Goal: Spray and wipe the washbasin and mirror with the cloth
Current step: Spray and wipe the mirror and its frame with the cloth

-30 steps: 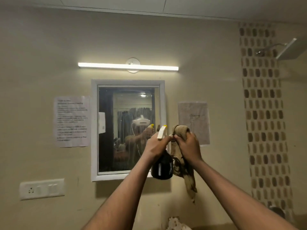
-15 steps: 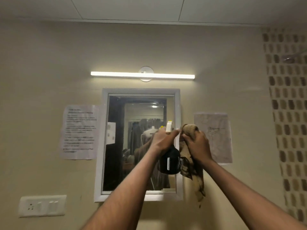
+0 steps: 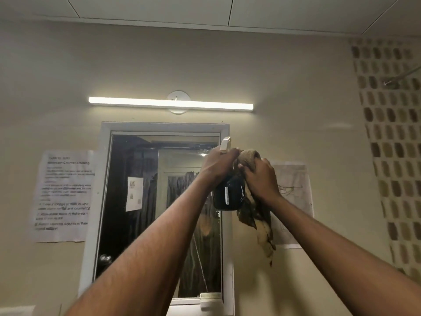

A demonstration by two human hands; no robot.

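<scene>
A white-framed mirror [image 3: 145,201] hangs on the beige wall ahead. My left hand [image 3: 217,166] grips the neck of a dark spray bottle [image 3: 229,197] with a white nozzle, held up before the mirror's right edge. My right hand [image 3: 259,179] is closed on a brown cloth [image 3: 262,226], right beside the bottle and touching it. The cloth bunches above my fingers and hangs down below them. The washbasin is out of view.
A lit tube light [image 3: 170,103] sits above the mirror. Paper notices are taped to the wall at left [image 3: 63,195] and right [image 3: 293,190]. A brown mosaic tile strip [image 3: 391,144] and a shower pipe [image 3: 401,78] are at far right.
The view has tilted upward, so the switch plate and lower wall dropped out. Both hands, with bottle and cloth, have risen toward the mirror's upper right.
</scene>
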